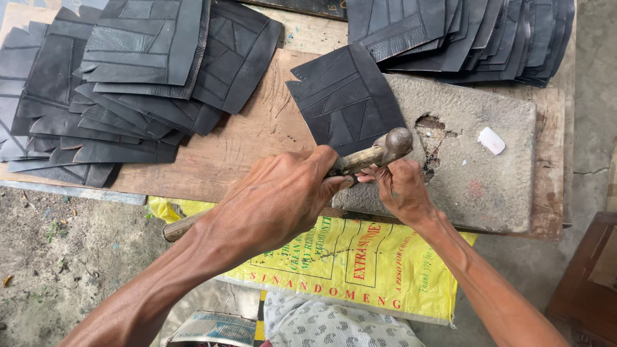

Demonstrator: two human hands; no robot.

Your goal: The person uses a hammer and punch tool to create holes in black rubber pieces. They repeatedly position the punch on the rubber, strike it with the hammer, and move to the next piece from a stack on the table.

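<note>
My left hand has a closed grip on the wooden handle of a hammer, fingers wrapped fully round it near the head; the handle's tail end shows below my wrist. The rounded metal head sits over the near edge of a black leather piece. My right hand is just beside the hammer head, its fingertips pinched together at that same near edge of the leather; whether they hold anything small I cannot tell. The leather piece lies flat, partly on a grey stone slab and partly on the wooden tabletop. The slab has a chipped pit near its middle and a small white scrap lying to the right of it. One stack of similar black leather pieces lies at the far left of the tabletop, another stack at the far right. A yellow printed sack hangs below the tabletop's near edge.
</note>
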